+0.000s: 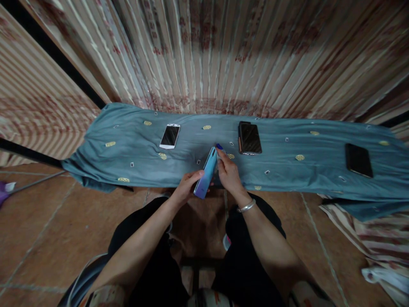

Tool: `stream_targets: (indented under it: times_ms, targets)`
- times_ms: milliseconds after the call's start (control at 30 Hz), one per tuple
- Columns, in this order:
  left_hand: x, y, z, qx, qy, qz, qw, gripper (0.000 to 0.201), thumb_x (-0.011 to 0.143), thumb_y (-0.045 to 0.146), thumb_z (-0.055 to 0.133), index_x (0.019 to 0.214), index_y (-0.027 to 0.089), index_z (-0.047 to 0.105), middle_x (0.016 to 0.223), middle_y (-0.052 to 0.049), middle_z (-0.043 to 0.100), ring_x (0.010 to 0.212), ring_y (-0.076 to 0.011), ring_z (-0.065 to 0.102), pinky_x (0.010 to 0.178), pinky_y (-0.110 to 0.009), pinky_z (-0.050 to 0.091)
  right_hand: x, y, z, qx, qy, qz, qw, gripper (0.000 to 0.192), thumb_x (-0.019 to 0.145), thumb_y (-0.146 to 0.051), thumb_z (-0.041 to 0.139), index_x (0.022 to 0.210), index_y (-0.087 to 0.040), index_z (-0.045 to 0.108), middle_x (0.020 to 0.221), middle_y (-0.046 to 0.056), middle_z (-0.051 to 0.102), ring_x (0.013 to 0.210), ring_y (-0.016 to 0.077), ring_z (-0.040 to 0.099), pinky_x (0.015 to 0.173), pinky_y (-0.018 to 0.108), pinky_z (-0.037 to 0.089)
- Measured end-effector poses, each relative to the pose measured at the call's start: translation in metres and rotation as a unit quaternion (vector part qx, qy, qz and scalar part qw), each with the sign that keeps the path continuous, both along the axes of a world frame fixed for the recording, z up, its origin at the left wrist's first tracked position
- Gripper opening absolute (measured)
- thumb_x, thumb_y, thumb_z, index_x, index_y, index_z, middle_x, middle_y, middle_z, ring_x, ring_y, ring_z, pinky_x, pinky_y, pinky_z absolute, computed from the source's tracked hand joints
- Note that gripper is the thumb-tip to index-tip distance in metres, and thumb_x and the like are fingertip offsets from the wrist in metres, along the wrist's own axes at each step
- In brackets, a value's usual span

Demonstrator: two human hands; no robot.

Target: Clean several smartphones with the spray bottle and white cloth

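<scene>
My left hand (188, 184) is closed around the lower part of a smartphone (207, 172), thumb on its back. The phone is tilted, with its shiny light-blue to purple back facing up and its camera strip at the far end. My right hand (229, 172) is pinched beside the phone's upper right edge. A small item with a dark blue end (219, 146) sticks out past its fingers; a greyish, see-through part shows below that end. My fingers hide the rest, so its kind is unclear. A silver bangle (247, 206) circles my right wrist.
A blue patterned cloth (143, 164) covers a long, narrow bench. On it lie a white phone (170, 136) at left, a dark phone on a case (250, 138) right of my hands, and a black phone (359, 160) far right. A striped curtain (198, 55) hangs behind.
</scene>
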State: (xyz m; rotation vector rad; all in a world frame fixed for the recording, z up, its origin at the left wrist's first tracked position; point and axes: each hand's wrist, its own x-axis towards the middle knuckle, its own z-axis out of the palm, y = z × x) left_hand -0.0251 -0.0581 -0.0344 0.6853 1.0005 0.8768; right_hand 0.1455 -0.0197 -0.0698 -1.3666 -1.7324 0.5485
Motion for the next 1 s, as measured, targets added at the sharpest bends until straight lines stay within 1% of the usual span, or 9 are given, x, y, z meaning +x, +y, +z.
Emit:
stream_targets:
  times_ms: [133,300,367,467,567,700,833,900,1000]
  targets:
    - [0.001,0.0,0.0,0.006,0.001,0.009,1.0,0.05,0.062,0.048,0.083,0.094,0.01,0.075,0.086,-0.013,0.077,0.083,-0.0299,0.074,0.063,-0.034,0.059,0.0,0.006,-0.009,-0.011,0.053,-0.014,0.998,0.045,0.099,-0.03,0.038,0.138,-0.023,0.058,0.139,0.007,0.064,0.133,0.0228,0.057,0.116,0.047,0.04]
    - [0.003,0.0,-0.004,0.0,-0.012,0.026,1.0,0.054,0.061,0.043,0.085,0.103,0.011,0.074,0.083,-0.009,0.076,0.085,-0.0296,0.074,0.066,-0.035,0.06,0.0,0.011,-0.018,-0.054,0.124,-0.017,0.991,0.042,0.097,-0.034,0.045,0.132,-0.024,0.063,0.136,0.007,0.066,0.132,0.0237,0.058,0.116,0.05,0.04]
    - [0.004,0.001,-0.005,0.003,-0.015,0.032,0.999,0.053,0.061,0.044,0.085,0.101,0.012,0.073,0.081,-0.008,0.076,0.084,-0.0286,0.073,0.066,-0.036,0.06,-0.002,0.011,-0.019,-0.07,0.166,-0.023,0.983,0.041,0.094,-0.034,0.049,0.13,-0.024,0.065,0.136,0.007,0.066,0.131,0.0241,0.058,0.116,0.051,0.038]
    - [0.004,0.003,-0.004,0.015,-0.025,0.042,0.999,0.047,0.062,0.045,0.084,0.093,0.013,0.073,0.079,-0.006,0.075,0.079,-0.0255,0.072,0.065,-0.034,0.06,-0.007,0.008,-0.018,-0.093,0.227,-0.017,0.969,0.04,0.09,-0.035,0.054,0.126,-0.024,0.068,0.134,0.006,0.068,0.129,0.024,0.059,0.117,0.049,0.037]
    - [0.003,0.006,-0.004,0.016,-0.035,0.063,0.997,0.045,0.06,0.048,0.084,0.087,0.014,0.071,0.074,-0.003,0.072,0.072,-0.0218,0.07,0.061,-0.032,0.058,-0.014,0.003,-0.015,-0.119,0.265,-0.003,0.957,0.038,0.088,-0.036,0.057,0.122,-0.025,0.071,0.13,0.004,0.07,0.126,0.0244,0.061,0.115,0.047,0.04]
    - [0.001,0.011,-0.005,0.029,-0.043,0.085,0.995,0.043,0.061,0.049,0.084,0.082,0.014,0.069,0.067,-0.001,0.068,0.062,-0.0168,0.064,0.057,-0.029,0.054,-0.023,-0.002,-0.014,-0.131,0.283,0.012,0.95,0.035,0.086,-0.038,0.059,0.116,-0.027,0.074,0.125,0.003,0.073,0.122,0.0248,0.064,0.113,0.046,0.043]
    - [-0.003,0.013,-0.006,0.046,-0.045,0.092,0.994,0.042,0.062,0.049,0.084,0.078,0.013,0.069,0.065,0.0,0.065,0.058,-0.0146,0.059,0.056,-0.028,0.052,-0.028,-0.005,-0.014,-0.131,0.287,0.025,0.949,0.037,0.085,-0.041,0.061,0.115,-0.026,0.074,0.125,0.004,0.072,0.125,0.0255,0.062,0.114,0.046,0.04]
    - [-0.004,0.013,-0.006,0.05,-0.046,0.088,0.994,0.044,0.062,0.049,0.084,0.082,0.013,0.07,0.067,-0.001,0.066,0.059,-0.0144,0.058,0.059,-0.03,0.053,-0.029,-0.006,-0.013,-0.131,0.289,0.028,0.948,0.038,0.085,-0.043,0.061,0.116,-0.026,0.074,0.126,0.004,0.072,0.124,0.0253,0.062,0.115,0.045,0.04]
    - [-0.005,0.013,-0.008,0.045,-0.047,0.086,0.994,0.051,0.063,0.046,0.084,0.098,0.012,0.07,0.075,-0.002,0.069,0.064,-0.0161,0.061,0.067,-0.034,0.056,-0.029,-0.005,-0.012,-0.129,0.292,0.031,0.947,0.039,0.085,-0.043,0.06,0.117,-0.025,0.073,0.126,0.003,0.072,0.123,0.0244,0.063,0.115,0.044,0.04]
